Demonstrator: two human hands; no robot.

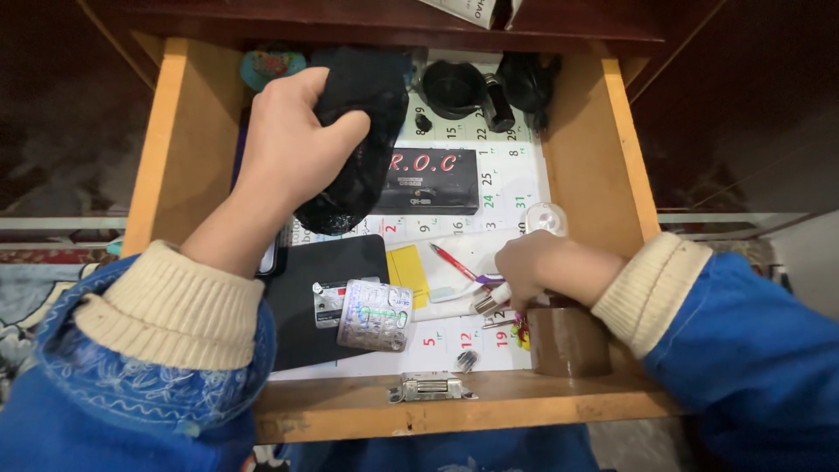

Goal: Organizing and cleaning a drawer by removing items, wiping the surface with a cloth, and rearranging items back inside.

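**A:** Inside the open wooden drawer [188, 131], what sits near the walls?

**B:** Left hand [293, 144] is up in the back-left part, clenched around a black cloth bundle [363, 131]. The bundle hangs over the left end of a flat black box [428, 182]. Left wall is close to the knuckles; little free room on that side.

**A:** Right hand?

**B:** Right hand [546, 267] is low at the front-right, fingers curled down onto small items on the drawer floor, with a white tube-like piece [489, 300] at the fingertips. Cannot tell whether it truly grips it. A roll of brown tape [568, 341] stands just beside the wrist, in the front-right corner.

**A:** Middle of the drawer?

**B:** A black pad [328, 297] lies front-left, with a foil pill strip [376, 315] on its right edge. A yellow note [408, 271] and a red pen [453, 262] lie between the two hands. Back wall is crowded: black round containers [485, 87].

**A:** Surface and surroundings?

**B:** Floor is lined with a calendar sheet [516, 188]; bare patches show at centre-right and front. A metal lock plate [428, 386] sits on the front edge. Both blue sleeves with cream cuffs [175, 310] cross the front edge. Dark wood cabinet surrounds the drawer.
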